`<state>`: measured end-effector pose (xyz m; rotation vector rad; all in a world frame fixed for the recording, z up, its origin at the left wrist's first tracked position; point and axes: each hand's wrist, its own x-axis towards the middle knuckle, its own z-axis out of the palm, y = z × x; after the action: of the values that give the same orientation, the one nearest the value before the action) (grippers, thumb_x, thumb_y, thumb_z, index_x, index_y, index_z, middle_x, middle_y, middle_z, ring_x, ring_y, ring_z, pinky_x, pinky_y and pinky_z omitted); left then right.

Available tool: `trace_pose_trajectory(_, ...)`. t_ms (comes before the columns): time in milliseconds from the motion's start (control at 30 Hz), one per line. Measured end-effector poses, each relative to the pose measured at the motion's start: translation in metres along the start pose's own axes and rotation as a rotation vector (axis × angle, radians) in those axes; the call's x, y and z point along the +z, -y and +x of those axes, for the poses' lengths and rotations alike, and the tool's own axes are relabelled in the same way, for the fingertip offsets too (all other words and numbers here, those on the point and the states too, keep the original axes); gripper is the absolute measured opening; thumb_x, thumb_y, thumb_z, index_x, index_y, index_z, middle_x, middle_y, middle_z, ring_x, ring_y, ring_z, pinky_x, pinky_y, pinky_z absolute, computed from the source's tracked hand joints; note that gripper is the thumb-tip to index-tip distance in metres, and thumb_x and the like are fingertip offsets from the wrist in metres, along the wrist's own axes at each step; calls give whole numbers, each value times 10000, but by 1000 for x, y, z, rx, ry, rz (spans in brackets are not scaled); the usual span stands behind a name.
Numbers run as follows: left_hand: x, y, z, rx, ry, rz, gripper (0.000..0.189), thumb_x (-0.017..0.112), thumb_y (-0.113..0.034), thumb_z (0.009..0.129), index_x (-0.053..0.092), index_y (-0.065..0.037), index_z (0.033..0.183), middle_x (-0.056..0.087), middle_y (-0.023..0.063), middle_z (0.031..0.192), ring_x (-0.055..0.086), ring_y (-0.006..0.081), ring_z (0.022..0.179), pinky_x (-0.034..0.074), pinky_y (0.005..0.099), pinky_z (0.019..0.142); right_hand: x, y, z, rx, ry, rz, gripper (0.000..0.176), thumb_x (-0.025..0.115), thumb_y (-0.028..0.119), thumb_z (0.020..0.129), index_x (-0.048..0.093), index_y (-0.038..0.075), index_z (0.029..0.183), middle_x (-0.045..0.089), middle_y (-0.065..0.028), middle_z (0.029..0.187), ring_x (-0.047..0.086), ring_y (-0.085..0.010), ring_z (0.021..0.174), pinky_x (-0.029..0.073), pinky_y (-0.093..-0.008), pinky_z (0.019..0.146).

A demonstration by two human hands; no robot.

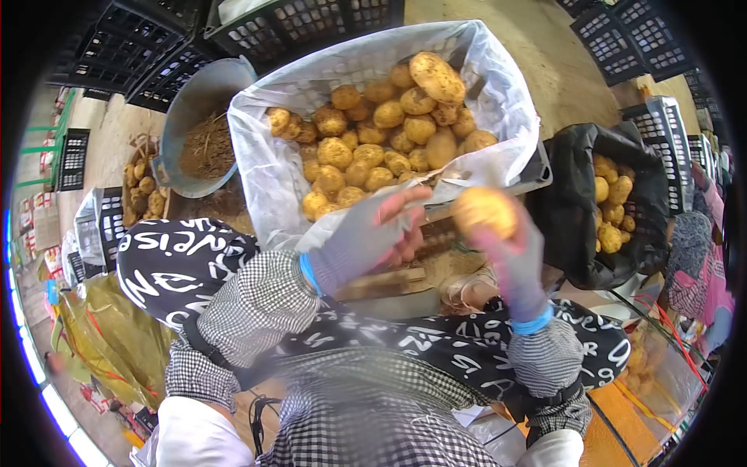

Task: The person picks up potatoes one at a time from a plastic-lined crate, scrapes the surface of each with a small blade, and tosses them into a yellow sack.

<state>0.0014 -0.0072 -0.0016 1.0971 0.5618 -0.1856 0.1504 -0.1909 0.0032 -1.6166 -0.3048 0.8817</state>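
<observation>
- Potato [484, 212] sits in the right grip [510, 261], with gloved fingers curled closed around its underside.
- Left grip [372, 237] is half open with nothing in it that I can see. It hovers just left of the potato, fingertips pointing toward it.
- Step, as I judge it: one potato is lifted for a look and not yet put anywhere.
- The next move calls for picking a place. The sack [264, 171], heaped full, lies straight beyond both grips, and the black bag [572, 241] lies right of the right grip.
- Basin [204, 86] of soil stands beyond and left of the left grip.
- In the way: the heap rises high at the sack's near edge, so a dropped potato could roll off. Another person's sleeve [700, 265] is past the bag.
</observation>
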Motion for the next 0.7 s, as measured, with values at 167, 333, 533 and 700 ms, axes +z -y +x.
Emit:
trace_pose_trajectory(167,-106,-4,45,229,-576,1173,391,615,-316,889,639,-49,1174,689,150,847,678,280,777,535,394,710,-140,-4,31,-420,-382,743,443,509,230,1005,465,-79,1320,497,-210,1351,504,-318,1265,419,-455,1117)
trace_pose_trajectory(333,-213,124,91,-463,55,1731,295,692,-250,781,725,-24,968,717,171,938,696,321,901,549,418,785,-143,-7,16,-295,-370,794,419,437,228,1031,478,-45,1346,572,-182,1266,543,-297,1209,485,-422,1040)
trace_pose_trajectory(533,-191,103,103,-832,93,1704,424,655,-382,820,699,-16,1030,713,163,960,698,271,827,560,381,707,-104,16,12,-192,-272,686,439,445,243,1026,477,-21,1375,573,-141,1263,588,-234,1096,500,-353,967)
trace_pose_trajectory(700,-183,85,104,-939,95,1586,537,624,-492,852,677,-10,1082,709,156,978,699,229,766,570,350,641,-80,32,3,-216,-311,541,434,446,240,1025,481,-32,1362,571,-146,1255,592,-219,1088,505,-343,943)
